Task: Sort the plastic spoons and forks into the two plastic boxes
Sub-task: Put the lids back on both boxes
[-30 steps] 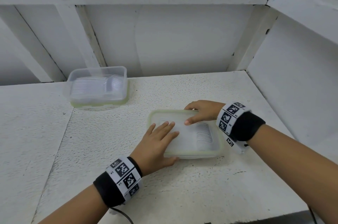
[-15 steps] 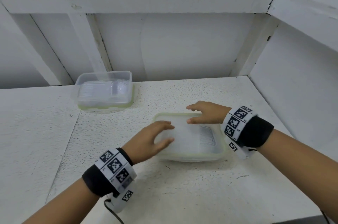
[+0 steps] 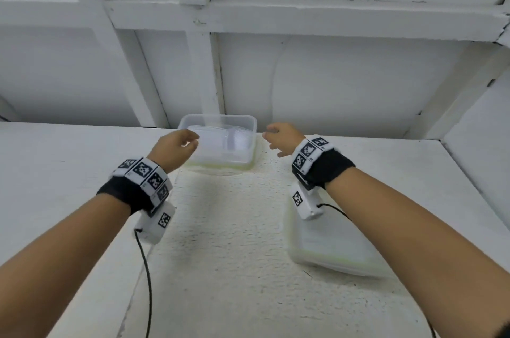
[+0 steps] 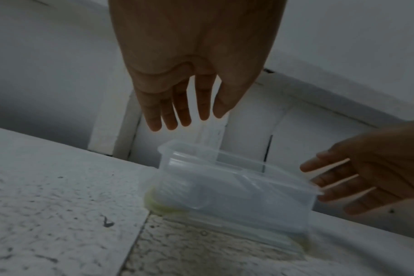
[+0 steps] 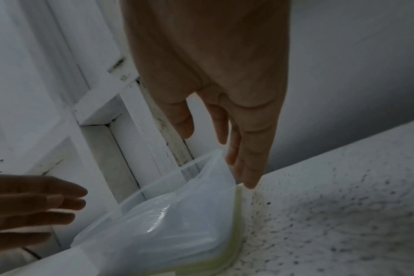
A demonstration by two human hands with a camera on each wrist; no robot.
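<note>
So, head view: the open plastic box (image 3: 218, 141) sits at the back of the white table (image 3: 226, 255), against the wall framing, with its yellow-green-rimmed lid (image 3: 220, 168) lying under it. Clear plastic cutlery is stacked inside; spoons or forks, can't tell through the translucent wall. Left hand (image 3: 172, 148) is at the box's left wall, fingers loosely curled, holding nothing; contact unclear. Right hand (image 3: 281, 137) is just off the right wall, fingers loose, holding nothing. The second box (image 3: 328, 249), lid on, sits near the right edge, mostly hidden under the right forearm and wrist camera; contents not readable from here.

Left wrist view, dim: left hand (image 4: 191, 74) hangs above the open box (image 4: 234, 190), fingers straight, a gap to the rim. Right hand (image 4: 376, 168) is spread at the far wall. Stacked clear handles show inside, with one rounded bowl shape low down, so possibly spoons.

Right wrist view, dim and blurred: right hand (image 5: 215, 84) has its fingers straight down, tips beside the box (image 5: 175, 224) corner, touching or not I can't tell. Left hand (image 5: 28, 207) is flat and open at the opposite side. Contents are only a glossy smear.
</note>
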